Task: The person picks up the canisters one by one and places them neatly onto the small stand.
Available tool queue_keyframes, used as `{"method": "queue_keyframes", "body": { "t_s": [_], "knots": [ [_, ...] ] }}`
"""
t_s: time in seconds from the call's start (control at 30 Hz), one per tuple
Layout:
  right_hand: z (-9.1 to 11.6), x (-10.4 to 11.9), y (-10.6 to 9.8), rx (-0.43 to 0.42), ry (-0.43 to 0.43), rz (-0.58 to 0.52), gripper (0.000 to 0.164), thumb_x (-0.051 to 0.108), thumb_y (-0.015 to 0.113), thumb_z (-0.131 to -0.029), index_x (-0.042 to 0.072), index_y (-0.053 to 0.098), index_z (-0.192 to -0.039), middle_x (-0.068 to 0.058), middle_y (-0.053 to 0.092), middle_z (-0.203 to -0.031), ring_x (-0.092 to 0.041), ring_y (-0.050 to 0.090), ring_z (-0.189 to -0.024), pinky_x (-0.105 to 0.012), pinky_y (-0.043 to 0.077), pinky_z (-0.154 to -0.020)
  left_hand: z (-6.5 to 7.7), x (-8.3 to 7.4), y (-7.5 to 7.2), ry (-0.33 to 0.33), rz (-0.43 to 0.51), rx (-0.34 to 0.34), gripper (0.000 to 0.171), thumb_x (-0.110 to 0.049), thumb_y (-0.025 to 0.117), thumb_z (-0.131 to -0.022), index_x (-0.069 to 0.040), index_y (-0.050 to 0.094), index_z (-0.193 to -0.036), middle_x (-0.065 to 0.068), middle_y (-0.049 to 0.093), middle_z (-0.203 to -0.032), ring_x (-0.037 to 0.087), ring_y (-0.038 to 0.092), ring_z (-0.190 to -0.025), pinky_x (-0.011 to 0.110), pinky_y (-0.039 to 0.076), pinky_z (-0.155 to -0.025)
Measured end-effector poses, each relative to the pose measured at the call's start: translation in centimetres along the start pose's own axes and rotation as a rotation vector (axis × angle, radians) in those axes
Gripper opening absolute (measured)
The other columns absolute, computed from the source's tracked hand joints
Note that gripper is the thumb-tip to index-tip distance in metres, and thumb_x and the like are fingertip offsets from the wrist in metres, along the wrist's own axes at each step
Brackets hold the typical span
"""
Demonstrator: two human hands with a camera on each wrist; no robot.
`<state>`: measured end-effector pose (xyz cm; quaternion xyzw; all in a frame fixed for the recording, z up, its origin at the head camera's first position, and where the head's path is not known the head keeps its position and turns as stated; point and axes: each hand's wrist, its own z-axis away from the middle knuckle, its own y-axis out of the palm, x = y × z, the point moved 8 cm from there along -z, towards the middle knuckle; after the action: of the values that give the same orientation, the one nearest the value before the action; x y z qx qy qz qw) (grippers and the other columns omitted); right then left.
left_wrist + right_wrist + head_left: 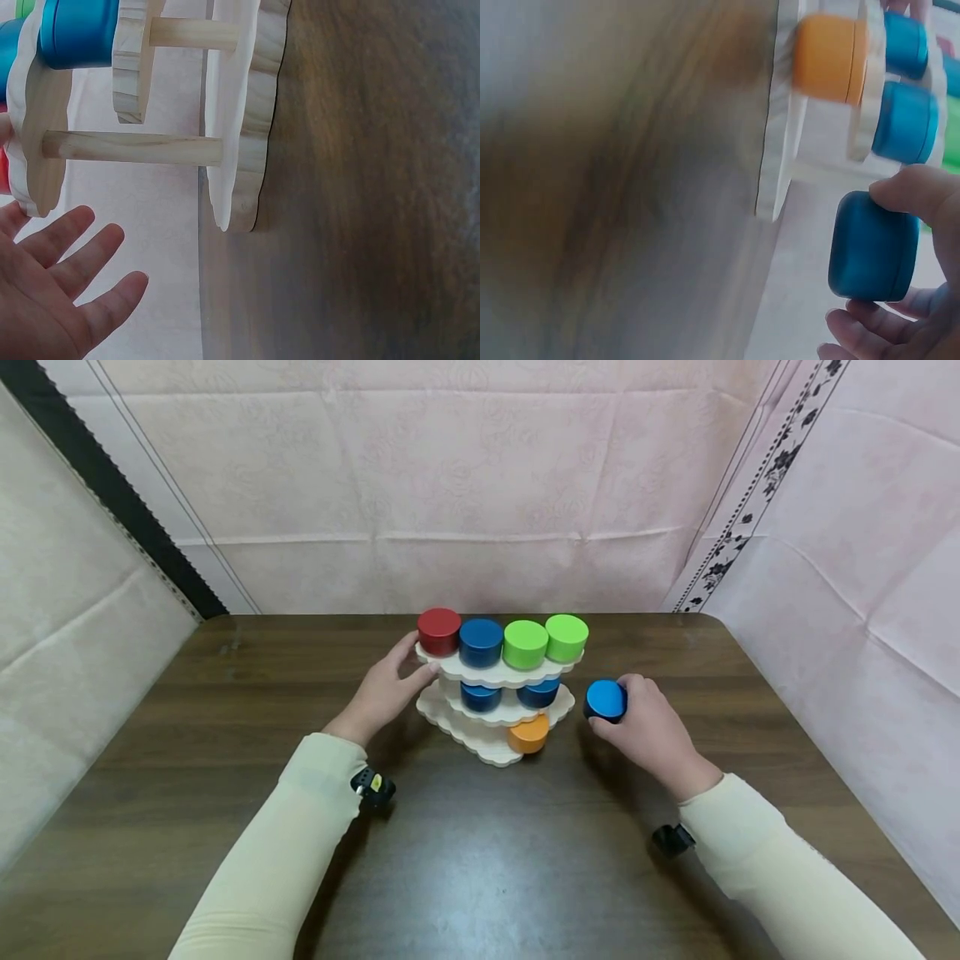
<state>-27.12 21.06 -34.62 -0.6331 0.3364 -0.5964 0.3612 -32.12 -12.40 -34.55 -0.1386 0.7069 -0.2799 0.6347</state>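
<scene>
My left hand (pixel 384 695) is at the left corner of a white three-tier wooden stand (pixel 480 742). Thumb and forefinger pinch the top tier's edge beside a red tin (pixel 438 633), while the other fingers (pixel 90 266) spread loosely below. To the right of the stand, my right hand (pixel 657 737) grips a round blue tin (pixel 874 247) between thumb and fingers, raised over the table. A blue tin (pixel 481 643) and two green tins (pixel 525 645) share the top tier with the red one. Two blue tins (pixel 538 693) sit on the middle tier, an orange tin (pixel 528 735) on the bottom.
The stand is near the back of a dark wooden table (pixel 480 868). Pale cloth (pixel 465 468) hangs behind the table and on both sides. Wooden posts (pixel 135 147) join the tiers. Each wrist carries a small black camera (pixel 372 786).
</scene>
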Motion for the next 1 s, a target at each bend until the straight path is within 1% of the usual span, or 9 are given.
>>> {"method": "queue_keyframes", "body": {
  "t_s": [0.47,0.7,1.0],
  "knots": [
    [3.4,3.8,0.7,0.006,-0.039,-0.032,0.068,0.025,0.077,-0.081,-0.007,0.043,-0.130,-0.022,0.049,-0.124,-0.038,0.050,-0.110,-0.058,0.048,-0.092,0.0,0.0,0.0,0.019,0.005,-0.003,0.077,-0.054,0.054,-0.093,-0.027,0.018,-0.155,0.010,0.042,-0.147,0.032,0.041,-0.133,0.058,0.038,-0.104],
    [4.4,5.8,2.1,0.016,-0.075,-0.043,0.068,0.025,0.080,-0.079,-0.005,0.045,-0.129,-0.019,0.051,-0.124,-0.035,0.053,-0.107,-0.054,0.051,-0.090,0.1,-0.1,0.0,0.017,0.001,-0.001,0.077,-0.054,0.054,-0.093,-0.025,0.018,-0.155,0.010,0.042,-0.147,0.030,0.041,-0.132,0.058,0.037,-0.104],
    [5.1,8.3,3.8,0.016,-0.147,-0.025,0.067,0.028,0.082,-0.077,0.000,0.048,-0.127,-0.015,0.054,-0.122,-0.030,0.055,-0.108,-0.049,0.052,-0.090,0.1,-0.2,0.0,0.011,0.002,0.000,0.077,-0.054,0.053,-0.093,-0.026,0.018,-0.155,0.010,0.040,-0.149,0.031,0.040,-0.134,0.059,0.038,-0.104]
  ]
}}
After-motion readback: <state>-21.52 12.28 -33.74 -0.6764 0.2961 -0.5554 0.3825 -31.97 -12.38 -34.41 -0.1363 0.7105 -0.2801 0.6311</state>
